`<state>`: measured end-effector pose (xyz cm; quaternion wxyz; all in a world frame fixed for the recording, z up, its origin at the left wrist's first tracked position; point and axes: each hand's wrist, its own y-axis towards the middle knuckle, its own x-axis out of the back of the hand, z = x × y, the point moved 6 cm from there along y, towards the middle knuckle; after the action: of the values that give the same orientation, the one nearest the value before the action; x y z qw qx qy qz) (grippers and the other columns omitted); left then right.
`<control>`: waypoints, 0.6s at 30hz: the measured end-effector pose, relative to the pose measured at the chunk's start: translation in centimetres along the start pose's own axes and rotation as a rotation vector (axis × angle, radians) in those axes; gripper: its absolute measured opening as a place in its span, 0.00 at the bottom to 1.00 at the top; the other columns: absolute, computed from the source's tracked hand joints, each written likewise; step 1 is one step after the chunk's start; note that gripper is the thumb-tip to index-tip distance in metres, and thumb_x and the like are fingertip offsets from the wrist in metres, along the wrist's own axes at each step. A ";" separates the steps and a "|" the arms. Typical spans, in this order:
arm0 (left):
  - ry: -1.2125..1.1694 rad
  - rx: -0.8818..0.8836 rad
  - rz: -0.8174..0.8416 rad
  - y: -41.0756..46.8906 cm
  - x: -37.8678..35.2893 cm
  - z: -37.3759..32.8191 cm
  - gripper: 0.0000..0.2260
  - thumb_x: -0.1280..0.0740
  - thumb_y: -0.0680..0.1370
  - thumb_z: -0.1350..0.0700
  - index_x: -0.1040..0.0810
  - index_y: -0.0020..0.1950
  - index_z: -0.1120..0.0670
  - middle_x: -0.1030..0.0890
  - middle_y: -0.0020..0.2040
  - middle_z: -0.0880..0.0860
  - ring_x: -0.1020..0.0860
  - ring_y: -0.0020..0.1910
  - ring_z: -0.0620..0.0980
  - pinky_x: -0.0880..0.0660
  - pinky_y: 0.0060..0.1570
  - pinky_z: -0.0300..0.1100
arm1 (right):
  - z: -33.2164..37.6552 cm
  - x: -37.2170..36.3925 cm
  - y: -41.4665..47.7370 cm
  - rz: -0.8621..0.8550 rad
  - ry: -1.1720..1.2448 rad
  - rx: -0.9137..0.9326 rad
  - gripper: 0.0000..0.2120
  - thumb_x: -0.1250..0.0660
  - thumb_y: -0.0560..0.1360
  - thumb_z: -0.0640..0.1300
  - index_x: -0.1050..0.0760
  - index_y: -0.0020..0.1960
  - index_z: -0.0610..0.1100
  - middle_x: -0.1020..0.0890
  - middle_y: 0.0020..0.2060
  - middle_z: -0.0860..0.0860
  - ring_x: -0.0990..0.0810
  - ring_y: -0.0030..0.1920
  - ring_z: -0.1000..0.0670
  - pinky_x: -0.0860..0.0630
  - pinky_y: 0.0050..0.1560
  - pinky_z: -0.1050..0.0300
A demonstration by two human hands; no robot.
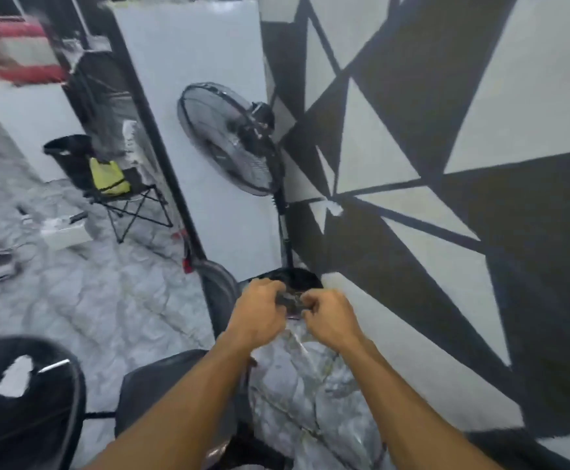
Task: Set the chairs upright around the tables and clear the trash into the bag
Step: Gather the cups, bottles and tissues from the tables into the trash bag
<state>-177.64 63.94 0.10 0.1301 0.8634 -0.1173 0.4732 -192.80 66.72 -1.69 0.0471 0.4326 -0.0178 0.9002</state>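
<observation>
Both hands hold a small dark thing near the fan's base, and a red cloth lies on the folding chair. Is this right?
No: in the head view the cloth on the folding chair is yellow-green, not red. The left hand and right hand do hold the small dark thing near the fan's base.

The small dark thing (291,305) pinched between the left hand (259,307) and the right hand (331,317), just below the fan (232,137), is mostly covered by fingers and too blurred to identify. Both hands hide the near edge of the fan's base (297,278). Far left of the fan, small floor items (2,262) are smeared. Lower left of it, a black chair (26,401) runs off the edge.
</observation>
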 end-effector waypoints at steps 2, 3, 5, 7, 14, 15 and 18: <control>0.019 0.094 -0.056 -2.5 4.6 6.0 0.15 0.35 0.69 0.55 0.20 0.54 0.52 0.19 0.52 0.52 0.24 0.56 0.56 0.24 0.54 0.47 | 7.2 -3.9 1.2 0.053 0.017 0.132 0.10 0.32 0.66 0.41 0.17 0.47 0.48 0.15 0.40 0.51 0.17 0.43 0.48 0.20 0.46 0.53; 0.032 0.140 -0.085 -3.8 6.3 8.7 0.14 0.35 0.70 0.55 0.20 0.55 0.52 0.19 0.53 0.52 0.24 0.57 0.56 0.25 0.54 0.47 | 10.2 -5.8 1.5 0.086 0.021 0.182 0.11 0.32 0.67 0.41 0.17 0.48 0.49 0.14 0.42 0.52 0.17 0.44 0.49 0.20 0.47 0.53; 0.044 0.257 -0.125 -6.9 9.2 14.2 0.17 0.32 0.73 0.56 0.21 0.62 0.53 0.21 0.60 0.53 0.27 0.63 0.54 0.28 0.60 0.47 | 16.0 -10.0 1.7 0.173 0.010 0.276 0.13 0.32 0.69 0.42 0.17 0.51 0.49 0.14 0.47 0.52 0.18 0.49 0.49 0.21 0.51 0.53; 0.035 0.373 -0.168 -9.9 11.8 19.3 0.21 0.32 0.75 0.57 0.25 0.68 0.53 0.24 0.67 0.52 0.31 0.68 0.52 0.32 0.65 0.45 | 20.8 -14.0 1.5 0.265 0.020 0.338 0.15 0.32 0.70 0.42 0.18 0.55 0.49 0.15 0.51 0.54 0.18 0.53 0.49 0.22 0.54 0.54; 0.051 0.648 -0.286 -18.4 19.9 31.4 0.20 0.33 0.74 0.53 0.24 0.66 0.47 0.23 0.66 0.49 0.28 0.66 0.49 0.29 0.65 0.45 | 33.2 -26.2 1.1 0.507 -0.036 0.535 0.17 0.31 0.72 0.41 0.20 0.61 0.47 0.17 0.57 0.53 0.21 0.58 0.51 0.26 0.59 0.58; 0.060 0.679 -0.309 -19.4 20.9 32.9 0.18 0.33 0.73 0.52 0.22 0.62 0.47 0.20 0.62 0.49 0.25 0.62 0.50 0.26 0.61 0.46 | 34.7 -27.8 1.2 0.537 -0.036 0.564 0.17 0.30 0.72 0.41 0.20 0.61 0.47 0.17 0.57 0.52 0.20 0.57 0.51 0.26 0.60 0.57; 0.088 0.799 -0.325 -22.0 23.3 37.5 0.19 0.33 0.72 0.56 0.21 0.63 0.52 0.19 0.60 0.52 0.26 0.63 0.54 0.27 0.61 0.48 | 38.7 -32.7 1.8 0.630 -0.020 0.615 0.16 0.30 0.72 0.44 0.20 0.60 0.47 0.17 0.56 0.53 0.20 0.55 0.51 0.26 0.59 0.58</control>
<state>-128.76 70.19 -2.06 -0.1368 0.8321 0.2184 0.4911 -142.59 59.89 -3.01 -0.3608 0.4085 0.1197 0.8298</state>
